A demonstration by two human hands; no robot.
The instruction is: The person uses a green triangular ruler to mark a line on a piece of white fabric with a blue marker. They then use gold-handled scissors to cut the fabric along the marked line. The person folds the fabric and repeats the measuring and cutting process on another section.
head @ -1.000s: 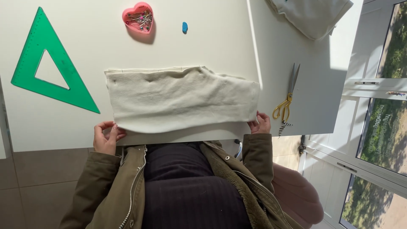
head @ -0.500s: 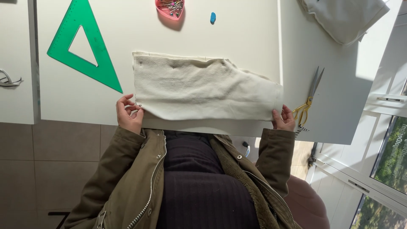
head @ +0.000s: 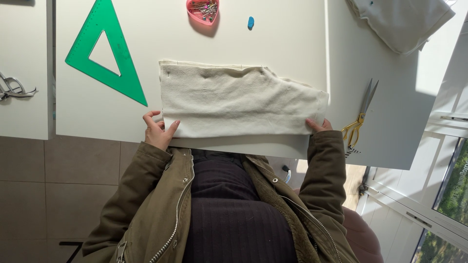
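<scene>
Cream cloth [head: 239,104] between set square [head: 105,53], scissors [head: 360,117]

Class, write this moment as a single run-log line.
left hand: holds cream cloth corner | right hand: holds other corner | cloth: flat on white table | nearby: green set square, scissors
</scene>
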